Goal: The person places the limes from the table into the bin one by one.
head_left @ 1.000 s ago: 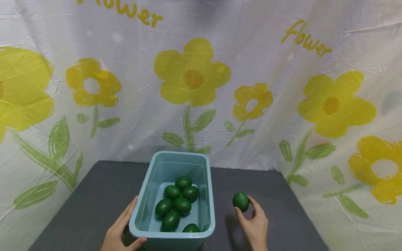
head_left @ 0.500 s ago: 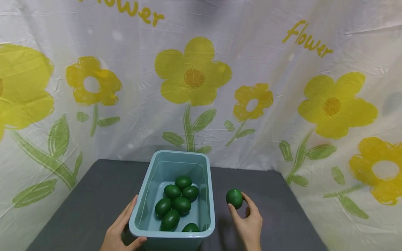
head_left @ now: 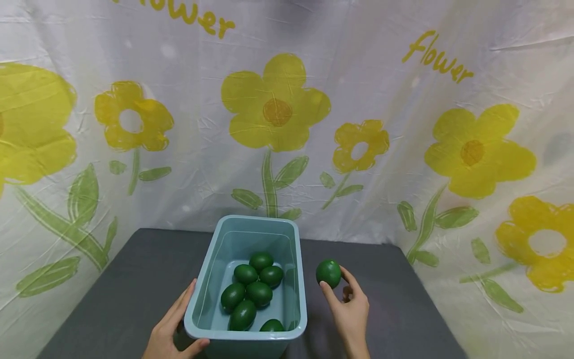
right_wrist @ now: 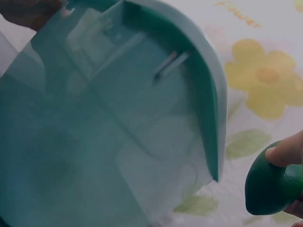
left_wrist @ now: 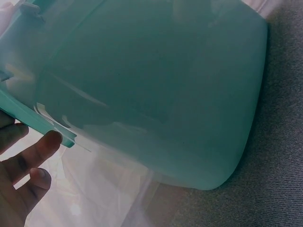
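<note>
My right hand (head_left: 350, 311) pinches a smooth, dark green oval fruit (head_left: 329, 273), like a lime or avocado, between thumb and fingers. It is in the air just right of a light blue plastic bin (head_left: 298, 279). The right wrist view shows the fruit (right_wrist: 267, 187) apart from the bin's rim (right_wrist: 218, 109). At the bin's near left corner, my left hand (head_left: 172, 326) rests with extended fingers along the side and its thumb near the front rim. Inside the bin lie several similar fruits (head_left: 259, 294); the front wall partly hides the nearest one (head_left: 272, 326).
The bin stands on a dark grey table (head_left: 381, 284). A white curtain (head_left: 193, 149) printed with yellow flowers hangs behind the table and along both sides.
My right hand has moved left toward the bin and slightly up with the green fruit. The left hand, the bin and the fruits inside stay in place.
</note>
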`<state>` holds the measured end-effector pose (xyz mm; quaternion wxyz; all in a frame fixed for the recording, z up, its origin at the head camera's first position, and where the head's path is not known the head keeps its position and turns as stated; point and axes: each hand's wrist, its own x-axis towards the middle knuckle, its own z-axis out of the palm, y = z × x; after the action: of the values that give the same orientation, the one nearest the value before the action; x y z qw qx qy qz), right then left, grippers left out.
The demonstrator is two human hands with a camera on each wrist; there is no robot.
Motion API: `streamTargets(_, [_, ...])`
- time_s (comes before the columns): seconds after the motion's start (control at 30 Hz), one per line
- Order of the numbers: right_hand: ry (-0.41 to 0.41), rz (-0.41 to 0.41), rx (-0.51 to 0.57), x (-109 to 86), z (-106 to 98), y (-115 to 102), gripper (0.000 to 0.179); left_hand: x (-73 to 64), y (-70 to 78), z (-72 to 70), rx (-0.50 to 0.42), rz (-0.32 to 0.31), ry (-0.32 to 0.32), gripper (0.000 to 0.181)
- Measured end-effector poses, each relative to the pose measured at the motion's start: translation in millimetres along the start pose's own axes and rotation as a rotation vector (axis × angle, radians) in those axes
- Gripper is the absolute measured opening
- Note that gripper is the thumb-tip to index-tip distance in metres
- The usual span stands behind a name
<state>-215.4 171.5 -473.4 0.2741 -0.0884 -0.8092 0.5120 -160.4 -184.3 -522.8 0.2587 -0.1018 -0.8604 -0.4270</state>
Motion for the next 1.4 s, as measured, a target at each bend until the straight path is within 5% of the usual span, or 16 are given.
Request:
streamTargets(0.27, [-0.049,0.013,0.102,1.9,4,-15,0.054,-0.5,-0.1,0.2,-0.004,-0.002,-0.007,0.11])
streamTargets(0.7, [-0.147,-0.08,0.158,0.4,23,-38,0.052,0.3,0.9,-1.6,0.009,-0.003,-0.005,0.112])
streamTargets(1.4, [-0.353,-0.251,-0.004,3.8,44,-49,0.056,0.3,2.6,-2.2,0.033,-0.019,-0.014,0.111])
